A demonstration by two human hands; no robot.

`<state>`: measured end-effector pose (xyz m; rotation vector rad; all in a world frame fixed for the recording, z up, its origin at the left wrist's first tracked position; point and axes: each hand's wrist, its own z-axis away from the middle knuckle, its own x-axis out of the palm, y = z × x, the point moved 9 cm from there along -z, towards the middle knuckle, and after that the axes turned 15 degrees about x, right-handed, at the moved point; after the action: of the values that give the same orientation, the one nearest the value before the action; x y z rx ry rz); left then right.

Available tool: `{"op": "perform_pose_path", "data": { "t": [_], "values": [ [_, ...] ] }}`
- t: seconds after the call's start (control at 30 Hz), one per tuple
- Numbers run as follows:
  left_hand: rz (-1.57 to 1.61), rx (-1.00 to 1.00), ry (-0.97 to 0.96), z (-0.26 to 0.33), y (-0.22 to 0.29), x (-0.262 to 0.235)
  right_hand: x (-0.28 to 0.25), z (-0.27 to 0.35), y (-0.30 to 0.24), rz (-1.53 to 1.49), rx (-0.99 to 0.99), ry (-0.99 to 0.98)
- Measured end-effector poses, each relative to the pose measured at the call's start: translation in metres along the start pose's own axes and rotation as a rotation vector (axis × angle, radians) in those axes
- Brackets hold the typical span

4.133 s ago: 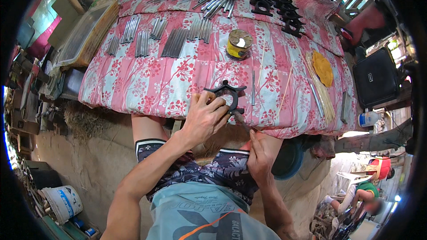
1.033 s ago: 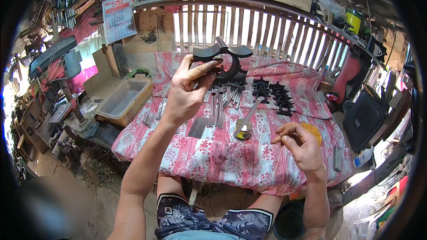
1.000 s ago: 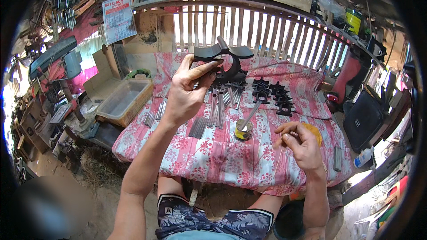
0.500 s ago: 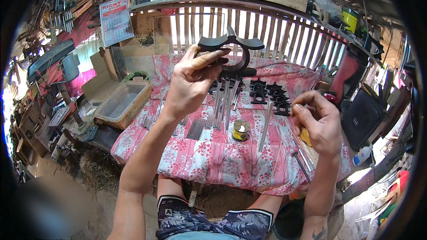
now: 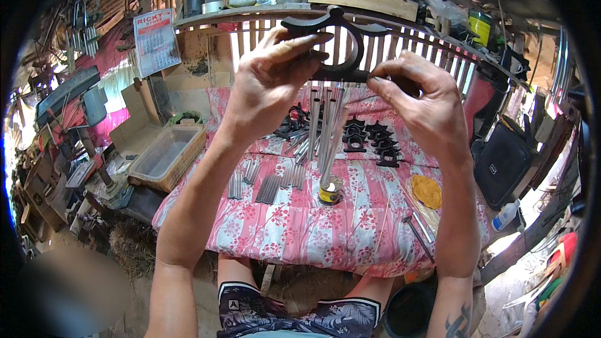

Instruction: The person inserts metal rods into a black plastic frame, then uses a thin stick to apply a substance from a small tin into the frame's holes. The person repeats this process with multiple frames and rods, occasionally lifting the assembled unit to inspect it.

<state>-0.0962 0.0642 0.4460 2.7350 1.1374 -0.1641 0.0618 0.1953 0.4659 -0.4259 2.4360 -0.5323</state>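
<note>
My left hand grips a black wind chime top, a ring with curved arms above and a flat bar below, raised over the table. Silvery metal tubes hang under its bar. My right hand is closed in a pinch at the bar's right end; whatever lies between its fingertips is too small to make out. Below the tubes stands a small yellow-and-dark tin with something white in its top. Several black wind chime tops lie farther back on the cloth.
Short tubes lie in rows on the pink floral cloth. At right are an orange-yellow lump, a hammer-like tool and a white bottle. A plastic-lined basket sits left; a loaded shelf spans the back.
My right hand has moved up and left to the bar's end. A long tube that hung lower right is now among the others under the bar. The wind chime top is slightly higher.
</note>
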Motion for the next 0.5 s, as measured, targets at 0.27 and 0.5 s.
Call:
{"op": "perform_pose_path", "data": {
  "t": [0.27, 0.5],
  "values": [
    [-0.007, 0.023, -0.067, -0.021, 0.0, 0.003, 0.001, -0.014, 0.006, -0.061, -0.122, 0.135],
    [0.111, 0.03, -0.002, -0.031, -0.006, 0.007, -0.004, -0.019, 0.015, -0.176, -0.07, 0.15]
  ]
}}
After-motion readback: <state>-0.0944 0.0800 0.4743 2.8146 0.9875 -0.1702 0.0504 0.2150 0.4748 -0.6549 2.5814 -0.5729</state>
